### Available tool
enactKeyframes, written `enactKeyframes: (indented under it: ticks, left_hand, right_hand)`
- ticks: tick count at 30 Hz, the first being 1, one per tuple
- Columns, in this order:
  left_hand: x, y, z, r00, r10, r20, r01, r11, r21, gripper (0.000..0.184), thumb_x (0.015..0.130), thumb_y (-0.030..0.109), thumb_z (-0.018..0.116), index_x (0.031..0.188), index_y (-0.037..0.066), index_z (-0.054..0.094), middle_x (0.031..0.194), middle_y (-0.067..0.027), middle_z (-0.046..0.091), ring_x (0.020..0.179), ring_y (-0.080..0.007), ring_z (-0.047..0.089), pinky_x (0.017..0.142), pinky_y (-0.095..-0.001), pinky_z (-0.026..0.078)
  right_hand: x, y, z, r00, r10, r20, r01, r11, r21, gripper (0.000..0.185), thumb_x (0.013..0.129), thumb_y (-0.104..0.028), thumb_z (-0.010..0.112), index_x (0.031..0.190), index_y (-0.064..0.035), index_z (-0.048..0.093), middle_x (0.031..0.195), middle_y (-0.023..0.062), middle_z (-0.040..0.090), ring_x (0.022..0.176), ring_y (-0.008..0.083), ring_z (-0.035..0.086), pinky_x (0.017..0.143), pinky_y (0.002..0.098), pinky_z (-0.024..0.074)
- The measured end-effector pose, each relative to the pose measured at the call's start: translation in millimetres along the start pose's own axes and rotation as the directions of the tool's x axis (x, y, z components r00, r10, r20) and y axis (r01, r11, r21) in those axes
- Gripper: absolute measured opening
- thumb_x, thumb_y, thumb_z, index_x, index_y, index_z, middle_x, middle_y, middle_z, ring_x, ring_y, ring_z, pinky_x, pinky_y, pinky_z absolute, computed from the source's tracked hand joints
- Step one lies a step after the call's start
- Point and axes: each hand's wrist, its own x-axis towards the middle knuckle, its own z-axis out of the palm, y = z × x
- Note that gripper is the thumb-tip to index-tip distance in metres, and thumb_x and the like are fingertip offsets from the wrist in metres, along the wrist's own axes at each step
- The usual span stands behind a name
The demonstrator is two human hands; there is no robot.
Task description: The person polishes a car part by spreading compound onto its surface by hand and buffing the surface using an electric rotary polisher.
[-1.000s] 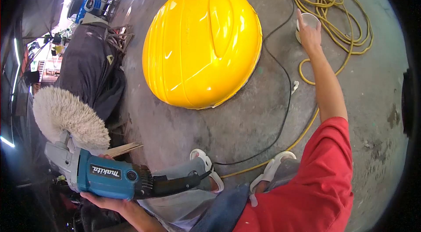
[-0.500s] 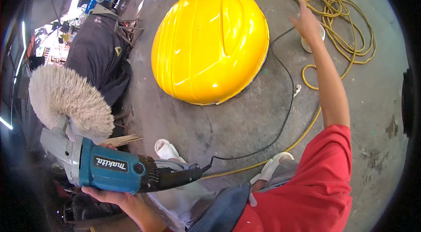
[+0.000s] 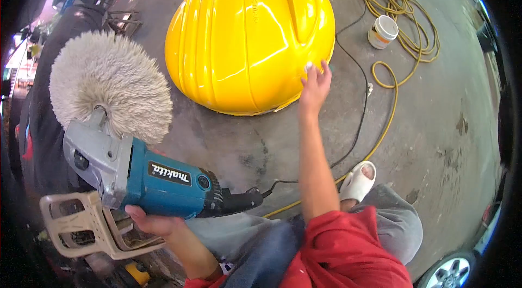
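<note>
My left hand (image 3: 156, 224) supports a teal Makita polisher (image 3: 157, 176) from below, fingers wrapped round its body. The polisher's fluffy cream wool pad (image 3: 111, 84) faces up and away on the left. My right hand (image 3: 315, 88) is at the near right edge of a glossy yellow moulded shell (image 3: 239, 43), fingers apart. A small white dab (image 3: 309, 65) shows at one fingertip; whether that finger touches the shell I cannot tell. The shell lies on the concrete floor, dome side up.
A white tub (image 3: 383, 31) stands right of the shell, before a tangled yellow cord (image 3: 402, 2). The polisher's black cable (image 3: 356, 141) curves across the floor. A beige plastic chair (image 3: 70, 223) is at lower left, a car wheel (image 3: 448, 274) at lower right.
My right hand has come from the tub back to the shell's edge, now with a white dab at a fingertip. The polisher has shifted slightly right in view, still in my left hand.
</note>
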Motion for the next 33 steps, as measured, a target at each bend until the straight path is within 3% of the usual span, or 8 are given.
enactKeyframes:
  ticks: [4, 6, 11, 21, 26, 28, 29, 33]
  left_hand:
    - [34, -2, -22, 0.994, -0.084, 0.075, 0.09, 0.993, -0.077, 0.1, 0.081, 0.071, 0.055, 0.145, -0.003, 0.033, 0.137, -0.0257, 0.048, 0.121, -0.0392, 0.054, 0.102, -0.0496, 0.045]
    - [55, -13, -36, 0.986, -0.081, 0.143, 0.102, 0.984, -0.144, 0.095, 0.082, 0.068, 0.058, 0.144, -0.001, 0.037, 0.135, -0.0247, 0.05, 0.121, -0.039, 0.054, 0.103, -0.05, 0.044]
    - [91, -48, -94, 0.956, -0.178, 0.234, 0.197, 0.978, -0.061, 0.088, 0.084, 0.062, 0.062, 0.142, -0.001, 0.039, 0.134, -0.0197, 0.052, 0.119, -0.0352, 0.054, 0.102, -0.048, 0.044]
    - [177, -81, -153, 0.863, -0.351, 0.363, 0.426, 0.892, -0.151, 0.07, 0.082, 0.03, 0.067, 0.139, -0.001, 0.041, 0.125, -0.0155, 0.056, 0.113, -0.0287, 0.057, 0.095, -0.0419, 0.048]
    - [122, -60, -122, 0.945, -0.179, 0.272, 0.172, 0.984, 0.051, 0.068, 0.087, 0.035, 0.067, 0.138, -0.003, 0.043, 0.13, -0.0154, 0.056, 0.114, -0.0296, 0.058, 0.098, -0.0438, 0.047]
    - [126, -54, -124, 0.926, -0.235, 0.294, 0.235, 0.971, 0.034, 0.067, 0.087, 0.03, 0.068, 0.139, -0.003, 0.042, 0.13, -0.0157, 0.056, 0.113, -0.0288, 0.058, 0.098, -0.0429, 0.047]
    - [126, -55, -121, 0.925, -0.228, 0.303, 0.239, 0.971, 0.0, 0.068, 0.086, 0.03, 0.069, 0.139, -0.003, 0.042, 0.13, -0.0155, 0.056, 0.114, -0.0281, 0.058, 0.098, -0.0421, 0.047]
    - [124, -47, -113, 0.921, -0.261, 0.289, 0.278, 0.96, -0.02, 0.07, 0.085, 0.027, 0.07, 0.141, -0.001, 0.041, 0.132, -0.0153, 0.054, 0.116, -0.0267, 0.056, 0.099, -0.041, 0.046]
  right_hand:
    - [-86, 53, -8, 0.984, -0.16, -0.077, 0.155, 0.985, -0.074, 0.055, 0.099, -0.017, 0.054, 0.146, -0.0008, 0.029, 0.132, 0.018, 0.052, 0.121, 0.0226, 0.053, 0.103, 0.0344, 0.0404]
    - [-117, 54, -6, 0.977, -0.076, 0.198, 0.099, 0.989, -0.111, 0.053, 0.102, -0.02, 0.049, 0.148, -0.0055, 0.028, 0.131, 0.0152, 0.054, 0.12, 0.0216, 0.052, 0.104, 0.0343, 0.0394]
    - [-116, 72, -9, 0.962, -0.27, -0.027, 0.259, 0.942, -0.215, 0.053, 0.103, -0.02, 0.048, 0.149, -0.007, 0.025, 0.133, 0.0148, 0.054, 0.125, 0.0233, 0.05, 0.106, 0.0353, 0.0383]
    - [-236, 106, 82, 0.997, -0.04, -0.071, 0.035, 0.997, -0.067, 0.062, 0.103, -0.028, 0.048, 0.153, -0.0118, 0.016, 0.15, 0.0154, 0.032, 0.135, 0.0276, 0.04, 0.11, 0.0411, 0.0335]
    - [-230, 80, 38, 0.975, -0.13, -0.179, 0.127, 0.991, -0.029, 0.066, 0.102, -0.021, 0.049, 0.155, -0.0129, 0.01, 0.155, 0.0159, 0.025, 0.142, 0.0293, 0.03, 0.114, 0.0404, 0.0272]
    - [-235, 81, 50, 0.968, -0.238, 0.084, 0.251, 0.936, -0.245, 0.067, 0.102, -0.018, 0.048, 0.155, -0.0134, 0.009, 0.156, 0.0173, 0.021, 0.142, 0.031, 0.03, 0.115, 0.0403, 0.0246]
    - [-248, 77, 45, 0.99, -0.102, 0.1, 0.103, 0.995, -0.006, 0.068, 0.101, -0.016, 0.049, 0.155, -0.0114, 0.008, 0.156, 0.0181, 0.022, 0.143, 0.032, 0.029, 0.116, 0.0421, 0.0228]
    - [-255, 71, 44, 0.979, -0.197, -0.051, 0.188, 0.971, -0.146, 0.073, 0.098, -0.013, 0.053, 0.155, -0.0089, 0.009, 0.155, 0.0185, 0.022, 0.144, 0.0328, 0.027, 0.116, 0.045, 0.0238]
